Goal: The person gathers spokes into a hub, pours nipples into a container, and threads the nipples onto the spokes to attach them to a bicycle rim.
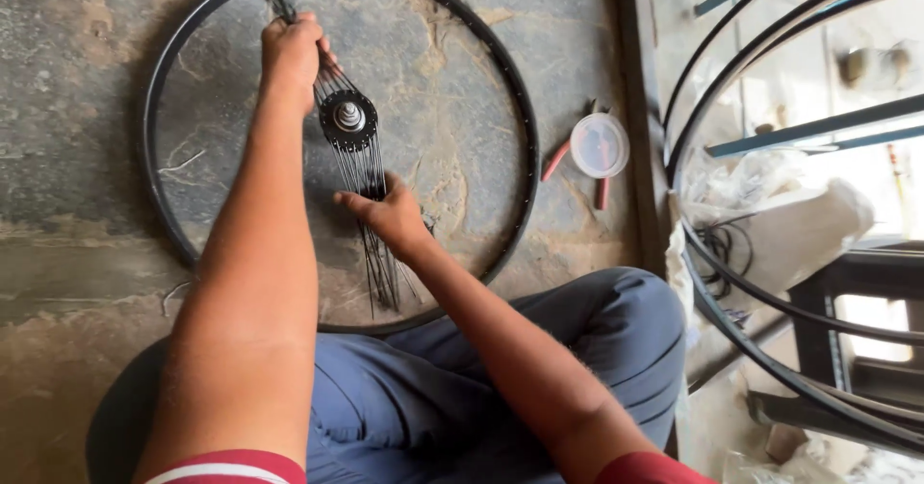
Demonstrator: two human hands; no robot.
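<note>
On floor, between knees: black bicycle rim (520,147) flat on stone, hub (347,118) inside it, loose spokes (371,205) hanging from the flange
Left hand (292,53): fingers closed around upper spoke bundle
Right hand (387,213): fingertips pinching lower spokes
Technique (judgement): isolate one spoke, keep hub centred
Packages: round translucent lidded tub (600,144) right of rim, lying over red-handled pliers (555,160); label unreadable

A single head-worn camera looks steeply down from close above, facing forward over the person's lap at the floor, with the left hand (292,53) farther out and the right hand (385,213) nearer, its fingers pointing left.
</note>
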